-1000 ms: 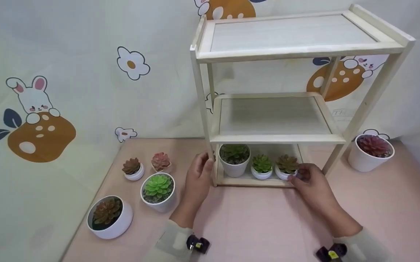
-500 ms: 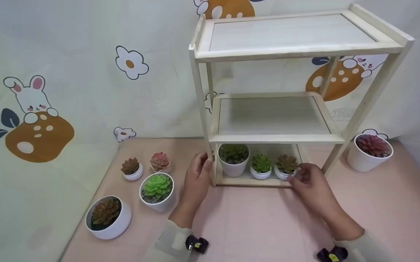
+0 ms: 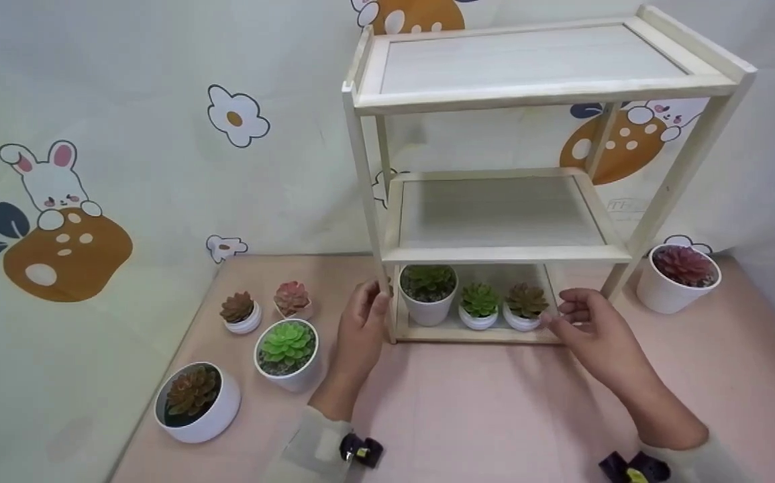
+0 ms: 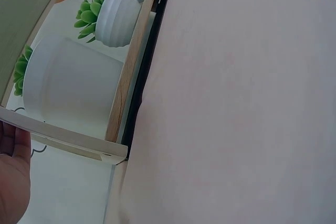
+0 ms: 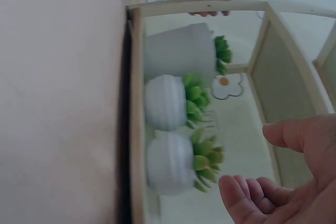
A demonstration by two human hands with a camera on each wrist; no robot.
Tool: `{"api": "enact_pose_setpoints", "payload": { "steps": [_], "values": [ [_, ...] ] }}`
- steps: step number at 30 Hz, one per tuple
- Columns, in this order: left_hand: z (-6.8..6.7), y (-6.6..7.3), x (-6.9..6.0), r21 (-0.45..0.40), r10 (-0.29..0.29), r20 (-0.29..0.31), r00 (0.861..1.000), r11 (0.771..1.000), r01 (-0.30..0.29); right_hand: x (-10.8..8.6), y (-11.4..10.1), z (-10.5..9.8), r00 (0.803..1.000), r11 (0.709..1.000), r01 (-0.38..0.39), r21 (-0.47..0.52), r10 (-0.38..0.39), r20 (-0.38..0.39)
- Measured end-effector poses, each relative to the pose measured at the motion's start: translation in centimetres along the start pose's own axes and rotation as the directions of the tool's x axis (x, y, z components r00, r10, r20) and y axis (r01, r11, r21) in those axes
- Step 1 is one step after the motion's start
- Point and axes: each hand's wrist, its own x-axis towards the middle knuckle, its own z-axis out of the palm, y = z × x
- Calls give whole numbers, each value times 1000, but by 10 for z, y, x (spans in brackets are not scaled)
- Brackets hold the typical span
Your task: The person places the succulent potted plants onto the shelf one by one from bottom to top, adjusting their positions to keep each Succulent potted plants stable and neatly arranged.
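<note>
Fingers parted from the thumb, the right hand [image 3: 598, 339] holds nothing beside the small brown-green succulent in a ribbed white pot [image 3: 525, 308], upright on the bottom tier, rosette up, long axis vertical. The left hand [image 3: 360, 325] grips the pale wooden three-tier shelf [image 3: 504, 255] at its left post, probably for steadiness.

Soft, even light, apparently from overhead, pales the top shelf [image 3: 528, 59] in your head cam pic; faint shadows spread on the pink tabletop [image 3: 474, 409] near your right hand [image 3: 598, 335]. Your L wrist cam runs dim, grayish, w/ little contrast. In your R wrist cam, white pots [image 5: 169, 163] look slightly blurred and a wooden post [image 5: 163, 8] bows w/ lens distortion.
</note>
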Motion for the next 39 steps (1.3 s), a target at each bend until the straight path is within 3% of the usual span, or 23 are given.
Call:
{"api": "enact_pose_setpoints", "payload": {
  "steps": [9, 17, 20, 26, 30, 32, 35, 36, 39],
  "values": [
    [-1, 1, 0, -16, 5, 9, 1000, 1000, -5, -6, -13, -34, 1000, 996, 19, 87, -19, -5],
    [-1, 1, -1, -23, 3, 0, 1000, 1000, -3, -3, -5, -63, 989, 973, 98, 210, -72, -131],
    [-1, 2, -1, -21, -1, -2, 1000, 1000, 1, 0, 1, -73, 976, 927, 145, 345, -77, -204],
    [-1, 3, -1, -20, 5, 2, 1000, 1000, -5, 10, 15, -87, 933, 776, 236, 585, -12, -360],
    [-1, 2, 0, -19, 8, -1, 1000, 1000, -8, 22, 30, -92, 912, 731, 212, 649, 91, -400],
    [0, 2, -1, -21, 9, -4, 1000, 1000, -9, 28, 39, -93, 894, 735, 190, 651, 144, -424],
    [0, 1, -1, -25, 14, -7, 1000, 1000, -14, 37, 52, -94, 857, 767, 158, 622, 207, -473],
    [0, 1, -1, -27, 15, -8, 1000, 1000, -15, 39, 56, -94, 839, 783, 151, 603, 221, -497],
    [1, 1, -1, -20, 16, -11, 1000, 1000, -16, 43, 68, -95, 796, 872, 99, 480, 220, -564]
  ]
}}
